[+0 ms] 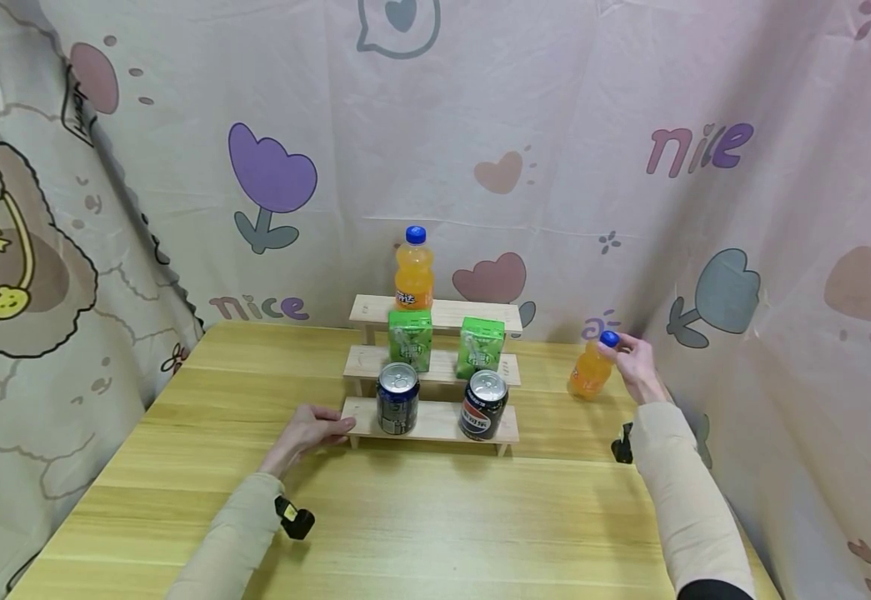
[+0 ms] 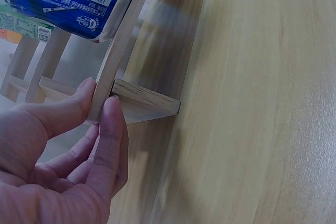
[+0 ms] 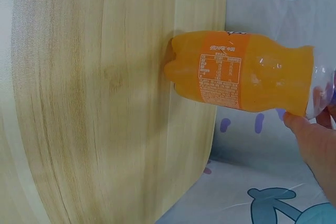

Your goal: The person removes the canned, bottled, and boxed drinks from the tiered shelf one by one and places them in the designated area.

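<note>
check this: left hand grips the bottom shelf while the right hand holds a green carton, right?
The carton is wrong: the right hand holds an orange bottle, as the head view shows. The left hand does grip the bottom shelf.

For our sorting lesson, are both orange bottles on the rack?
No, the right hand holds one bottle beside the rack.

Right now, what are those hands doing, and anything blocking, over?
Left hand pinches wooden stand, lower left. Right hand grips orange bottle by the top. Cans, green cartons on stand; nothing seen between stand and that bottle.
</note>
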A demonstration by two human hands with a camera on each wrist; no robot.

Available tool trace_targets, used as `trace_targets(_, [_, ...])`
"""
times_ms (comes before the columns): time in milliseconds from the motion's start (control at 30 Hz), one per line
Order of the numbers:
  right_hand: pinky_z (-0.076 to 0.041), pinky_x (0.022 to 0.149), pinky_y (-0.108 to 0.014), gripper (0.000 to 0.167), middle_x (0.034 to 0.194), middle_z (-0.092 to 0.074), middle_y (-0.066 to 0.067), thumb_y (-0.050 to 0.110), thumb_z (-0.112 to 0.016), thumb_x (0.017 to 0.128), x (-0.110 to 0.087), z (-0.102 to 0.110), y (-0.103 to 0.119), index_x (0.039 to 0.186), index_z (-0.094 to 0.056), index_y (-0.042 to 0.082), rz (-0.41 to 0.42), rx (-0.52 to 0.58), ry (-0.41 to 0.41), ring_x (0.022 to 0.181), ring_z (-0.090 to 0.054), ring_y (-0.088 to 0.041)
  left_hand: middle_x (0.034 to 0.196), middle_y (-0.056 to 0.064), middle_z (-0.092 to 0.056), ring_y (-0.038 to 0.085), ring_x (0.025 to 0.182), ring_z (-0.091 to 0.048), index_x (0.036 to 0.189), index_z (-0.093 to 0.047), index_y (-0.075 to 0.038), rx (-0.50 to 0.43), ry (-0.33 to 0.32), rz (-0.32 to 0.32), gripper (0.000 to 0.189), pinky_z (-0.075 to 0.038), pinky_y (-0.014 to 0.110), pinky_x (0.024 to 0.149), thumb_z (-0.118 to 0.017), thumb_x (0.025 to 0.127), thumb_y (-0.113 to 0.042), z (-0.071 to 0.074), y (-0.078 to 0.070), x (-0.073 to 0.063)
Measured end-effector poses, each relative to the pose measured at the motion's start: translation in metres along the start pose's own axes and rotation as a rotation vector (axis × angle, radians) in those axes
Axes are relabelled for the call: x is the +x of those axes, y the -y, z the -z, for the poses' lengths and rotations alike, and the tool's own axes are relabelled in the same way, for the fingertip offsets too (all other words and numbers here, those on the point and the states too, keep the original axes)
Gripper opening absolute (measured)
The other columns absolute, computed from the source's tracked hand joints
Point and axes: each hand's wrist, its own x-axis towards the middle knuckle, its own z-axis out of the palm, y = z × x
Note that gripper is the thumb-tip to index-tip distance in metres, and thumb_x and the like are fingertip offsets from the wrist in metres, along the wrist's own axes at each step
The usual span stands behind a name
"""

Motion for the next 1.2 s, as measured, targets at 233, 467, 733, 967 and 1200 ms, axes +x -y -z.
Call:
trace_targets(233, [-0.030, 0.131, -0.056, 0.054, 0.145, -0.043, -0.023, 0.014, -0.057, 0.106, -0.001, 0.000, -0.001, 0.153, -0.039, -0.007, 0.002, 0.003, 0.008, 0.127, -0.043, -0.030, 0.085, 0.005, -0.072, 0.010, 0.072, -0.072, 0.117, -0.060, 0.021, -0.011, -0.002, 0.003, 0.034, -0.066, 0.022, 0.072, -0.073, 0.094, 0.000, 0.000, 0.000, 0.001])
trace_targets(467, [-0.029, 0.131, -0.056, 0.053, 0.144, -0.044, -0.023, 0.012, -0.056, 0.107, -0.001, 0.001, 0.000, 0.152, -0.039, -0.009, -0.008, -0.002, 0.010, 0.129, -0.043, -0.032, 0.085, 0.005, -0.073, 0.010, 0.072, -0.072, 0.117, -0.060, 0.022, -0.004, 0.004, -0.002, 0.034, -0.066, 0.022, 0.072, -0.072, 0.095, -0.001, 0.000, 0.000, 0.000])
trace_targets(733, [-0.034, 0.129, -0.054, 0.055, 0.140, -0.046, -0.022, 0.014, -0.059, 0.105, 0.000, 0.000, 0.007, 0.152, -0.039, -0.008, -0.007, -0.034, 0.014, 0.123, -0.046, -0.029, 0.085, 0.004, -0.072, 0.010, 0.072, -0.072, 0.118, -0.059, 0.023, -0.023, 0.009, -0.004, 0.035, -0.066, 0.021, 0.072, -0.072, 0.095, 0.000, 0.001, 0.000, 0.000])
trace_targets(967, [-0.037, 0.128, -0.051, 0.060, 0.157, -0.043, -0.026, 0.014, -0.064, 0.103, -0.002, -0.001, 0.024, 0.155, -0.039, 0.000, 0.025, -0.091, -0.041, 0.139, -0.045, -0.037, 0.083, 0.004, -0.072, 0.009, 0.071, -0.072, 0.115, -0.062, 0.021, -0.010, 0.002, -0.007, 0.031, -0.066, 0.021, 0.072, -0.072, 0.095, -0.001, 0.001, 0.000, 0.001])
trace_targets(1200, [-0.036, 0.128, -0.053, 0.061, 0.158, -0.042, -0.025, 0.020, -0.065, 0.103, -0.004, -0.003, 0.045, 0.155, -0.039, 0.001, 0.105, -0.104, -0.057, 0.146, -0.040, -0.040, 0.084, 0.004, -0.072, 0.009, 0.072, -0.072, 0.115, -0.063, 0.020, -0.010, -0.003, -0.003, 0.030, -0.066, 0.020, 0.071, -0.071, 0.095, 0.000, 0.001, 0.000, 0.002])
